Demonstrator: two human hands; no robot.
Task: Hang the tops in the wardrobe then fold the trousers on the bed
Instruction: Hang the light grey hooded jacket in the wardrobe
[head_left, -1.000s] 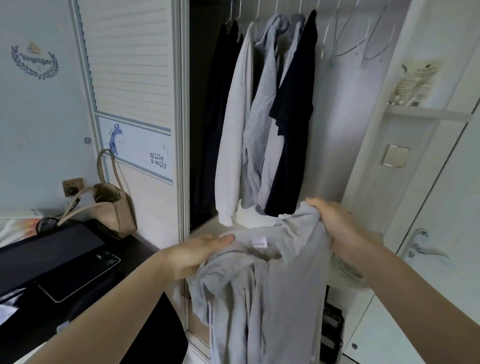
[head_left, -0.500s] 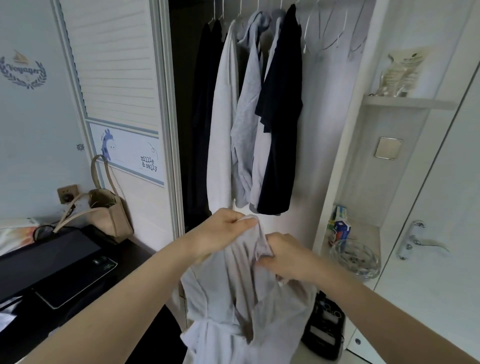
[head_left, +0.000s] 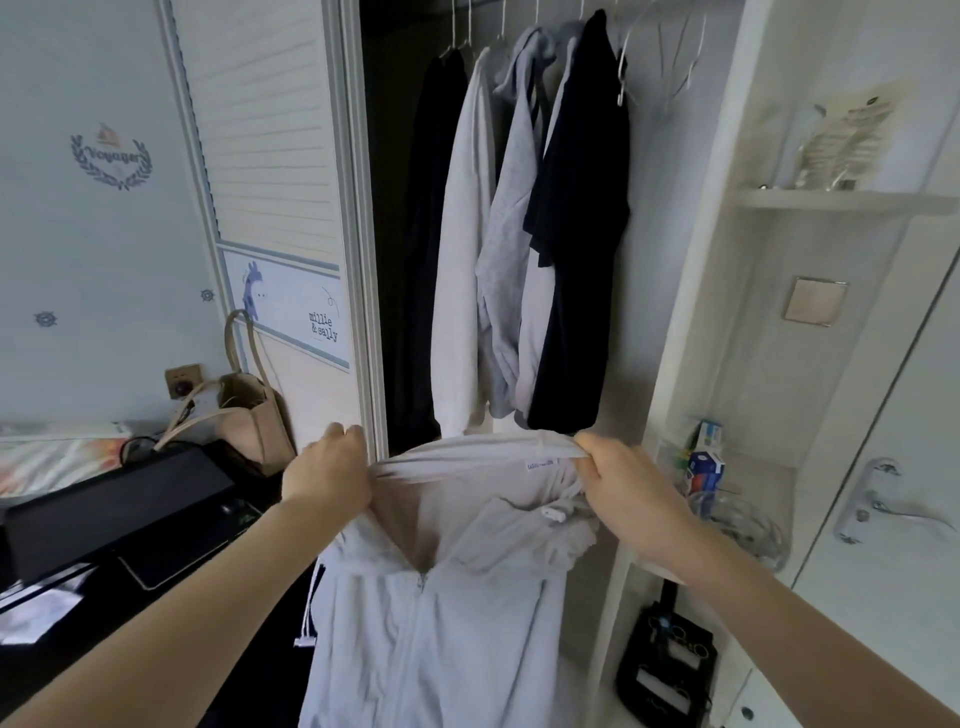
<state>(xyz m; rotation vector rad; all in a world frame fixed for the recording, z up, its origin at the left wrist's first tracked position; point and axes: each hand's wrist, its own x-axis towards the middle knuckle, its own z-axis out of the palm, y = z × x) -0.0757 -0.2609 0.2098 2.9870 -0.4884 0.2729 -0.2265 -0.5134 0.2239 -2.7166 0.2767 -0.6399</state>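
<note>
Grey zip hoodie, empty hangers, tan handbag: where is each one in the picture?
grey zip hoodie (head_left: 441, 639): head view, on its front panel beside the zip.
empty hangers (head_left: 670, 57): head view, on the wire arms right of the hung clothes.
tan handbag (head_left: 254, 415): head view, on the bag's body.
</note>
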